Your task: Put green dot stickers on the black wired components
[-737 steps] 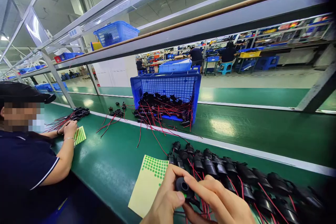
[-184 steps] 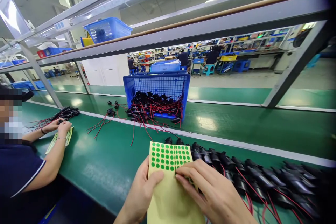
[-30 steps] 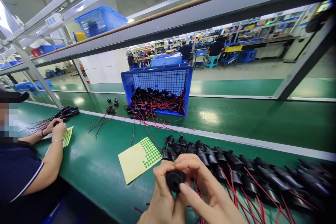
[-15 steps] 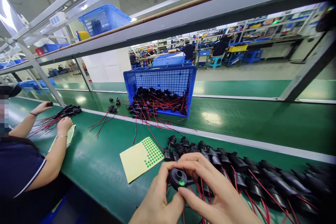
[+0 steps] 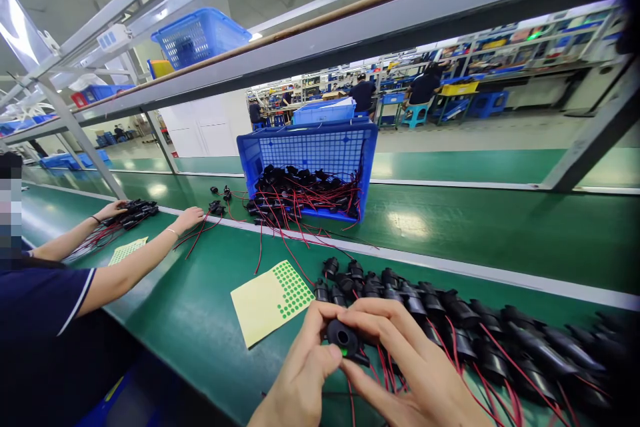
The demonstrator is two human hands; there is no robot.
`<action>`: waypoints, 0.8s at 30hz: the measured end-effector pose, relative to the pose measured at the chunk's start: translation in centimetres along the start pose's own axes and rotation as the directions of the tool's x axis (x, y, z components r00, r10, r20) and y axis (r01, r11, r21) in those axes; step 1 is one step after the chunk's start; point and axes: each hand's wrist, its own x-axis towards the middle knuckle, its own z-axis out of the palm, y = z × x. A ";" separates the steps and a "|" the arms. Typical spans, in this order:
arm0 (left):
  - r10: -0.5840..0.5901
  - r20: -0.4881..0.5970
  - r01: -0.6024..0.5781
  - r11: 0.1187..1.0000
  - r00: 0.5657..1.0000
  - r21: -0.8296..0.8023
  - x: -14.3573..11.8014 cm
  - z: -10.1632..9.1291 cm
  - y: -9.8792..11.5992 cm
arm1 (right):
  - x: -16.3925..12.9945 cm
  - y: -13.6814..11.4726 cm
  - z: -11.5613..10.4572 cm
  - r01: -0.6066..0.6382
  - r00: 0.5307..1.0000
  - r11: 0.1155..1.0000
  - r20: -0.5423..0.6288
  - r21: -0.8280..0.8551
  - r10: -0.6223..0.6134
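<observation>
Between both hands is a small black pump with a round face and a central nozzle, facing up toward me. A green dot sticker on that face is partly covered by the thumb of my left hand, whose fingers curl round the pump's left side. My right hand grips it from the right, fingertips on its far edge. Just left of the hands lies a cream sheet of green dot stickers, part of it bare. Rows of black pumps with red and black wires lie beyond and right of my hands.
A blue crate tipped on its side holds a heap of wired pumps, some spilling out. At left a co-worker's arm reaches over the green bench near another sticker sheet. A shelf rail crosses overhead.
My left thumb has moved onto the green sticker on the pump's face, and the pump has tilted slightly. The co-worker's hands have shifted, one toward the loose pumps near the crate.
</observation>
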 end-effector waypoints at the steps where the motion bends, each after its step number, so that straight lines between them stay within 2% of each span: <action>1: -0.004 0.000 0.004 1.000 1.000 0.008 0.0 0.0 0.1 | 0.0 0.0 0.1 0.008 1.000 1.000 0.001 -0.009 -0.008; 9: -0.015 -0.016 0.016 0.997 1.000 0.079 -0.1 0.2 0.2 | -0.5 0.0 0.8 0.097 0.994 0.989 -0.043 -0.115 -0.102; 19: 0.095 -0.027 -0.089 0.980 0.995 0.176 0.1 0.5 -1.1 | -1.6 0.3 1.8 0.155 0.984 0.952 -0.041 -0.263 -0.171; 24: 0.102 -0.005 -0.101 0.989 0.995 0.105 0.4 0.0 -1.9 | -0.5 0.1 1.7 0.126 0.985 0.967 -0.085 -0.220 -0.147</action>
